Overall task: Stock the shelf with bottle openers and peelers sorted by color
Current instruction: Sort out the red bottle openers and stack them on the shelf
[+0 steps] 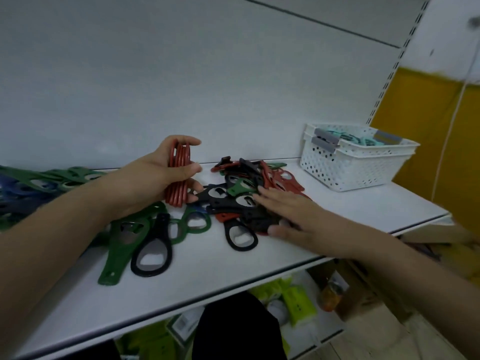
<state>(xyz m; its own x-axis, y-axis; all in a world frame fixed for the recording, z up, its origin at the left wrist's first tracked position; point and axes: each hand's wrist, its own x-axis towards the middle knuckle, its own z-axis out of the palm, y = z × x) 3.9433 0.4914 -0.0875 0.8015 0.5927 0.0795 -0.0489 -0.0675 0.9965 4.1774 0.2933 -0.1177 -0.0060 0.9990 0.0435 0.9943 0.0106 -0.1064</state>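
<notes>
Red bottle openers [179,175], a stack of them held on edge, sit in my left hand [155,178], my fingers and thumb curled round the bundle just above the white shelf [207,263]. My right hand [293,216] lies flat with straight fingers on the mixed pile of openers [249,193], red, black and green ones tangled together in the middle of the shelf; it grasps nothing. Nearer the front edge, a green opener [119,245] and a black opener [153,250] lie side by side, touching, with another black one [241,236] just beside my right thumb. A row of green openers [52,178] is spread along the back at far left, with blue ones [15,188] beside them. At the right end stands a white perforated basket [355,162] holding teal items I cannot make out.
</notes>
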